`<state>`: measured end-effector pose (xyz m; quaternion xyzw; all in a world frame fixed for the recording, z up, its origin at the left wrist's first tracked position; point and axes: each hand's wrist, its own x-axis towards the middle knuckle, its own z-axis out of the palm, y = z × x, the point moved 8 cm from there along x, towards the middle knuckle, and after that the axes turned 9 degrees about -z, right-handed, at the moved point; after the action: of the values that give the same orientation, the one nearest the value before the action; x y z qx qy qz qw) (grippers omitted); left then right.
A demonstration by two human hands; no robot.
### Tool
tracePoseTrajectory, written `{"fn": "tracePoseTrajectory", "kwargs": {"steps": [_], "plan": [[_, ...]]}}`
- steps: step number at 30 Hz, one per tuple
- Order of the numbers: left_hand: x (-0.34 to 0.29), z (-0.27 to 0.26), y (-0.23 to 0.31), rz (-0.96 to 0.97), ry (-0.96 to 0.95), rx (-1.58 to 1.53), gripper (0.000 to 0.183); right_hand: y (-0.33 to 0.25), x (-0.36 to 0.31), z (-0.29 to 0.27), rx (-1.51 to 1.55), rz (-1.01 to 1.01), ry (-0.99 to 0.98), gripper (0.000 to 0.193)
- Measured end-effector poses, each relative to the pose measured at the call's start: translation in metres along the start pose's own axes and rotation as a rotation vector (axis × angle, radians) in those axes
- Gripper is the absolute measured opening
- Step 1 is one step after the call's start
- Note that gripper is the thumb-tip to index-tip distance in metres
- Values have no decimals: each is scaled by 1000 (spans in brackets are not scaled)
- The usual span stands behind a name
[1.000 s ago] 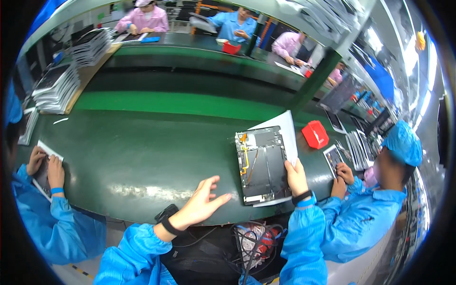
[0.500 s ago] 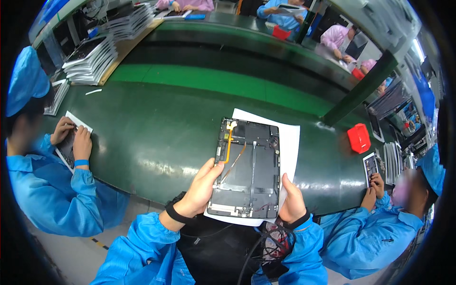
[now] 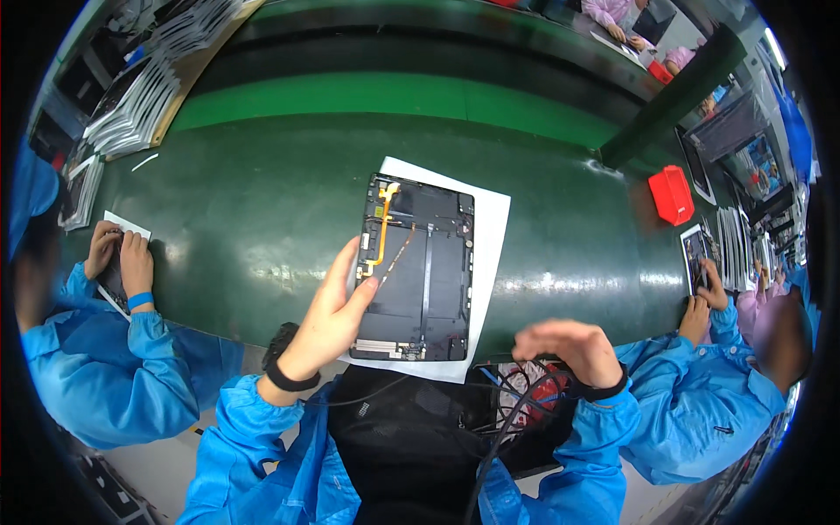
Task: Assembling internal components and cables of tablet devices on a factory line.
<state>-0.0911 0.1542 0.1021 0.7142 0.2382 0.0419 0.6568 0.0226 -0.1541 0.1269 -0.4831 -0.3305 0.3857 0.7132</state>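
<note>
An opened tablet housing (image 3: 448,271), black inside, lies over a white sheet (image 3: 492,232) at the table's near edge. An orange flex cable (image 3: 382,232) runs down its left side, and a thin brownish cable strip (image 3: 398,261) slants beside it. My left hand (image 3: 328,319) grips the housing's left edge, the thumb on top and the other fingers partly hidden. Apart from the housing, to its right, my right hand (image 3: 577,348) is raised over dark cables (image 3: 525,402). It holds nothing; its fingers are stretched and slightly bent.
Co-workers in blue sit on both sides, each handling a panel, such as the left panel (image 3: 114,276). A red bin (image 3: 671,196) stands at right near a green post (image 3: 674,96). Stacked panels (image 3: 131,109) fill the far left; a white strip (image 3: 145,162) lies nearby.
My right hand has left the housing's right edge and moved right. The left hand still holds the housing. The view has shifted, so the housing appears further up and left.
</note>
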Motion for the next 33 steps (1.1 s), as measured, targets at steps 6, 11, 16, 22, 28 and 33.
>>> {"fn": "tracePoseTrajectory", "kwargs": {"steps": [6,11,16,22,28,33], "plan": [[-38,-13,23,24,94,266,55,-10,-71,-19,-189,-120,114,95],[-93,20,59,548,125,551,32,19,-136,-41,148,-500,642,59],[-134,107,60,679,-485,350,33,45,-193,-68,409,-696,1013,53],[-158,167,85,783,-598,216,46,45,-213,-48,-293,-363,1466,42],[-147,198,92,663,-597,126,64,13,-245,-5,-1037,-86,1549,35],[-151,224,114,754,-825,-12,65,-32,-188,104,-959,-1101,687,24]]}}
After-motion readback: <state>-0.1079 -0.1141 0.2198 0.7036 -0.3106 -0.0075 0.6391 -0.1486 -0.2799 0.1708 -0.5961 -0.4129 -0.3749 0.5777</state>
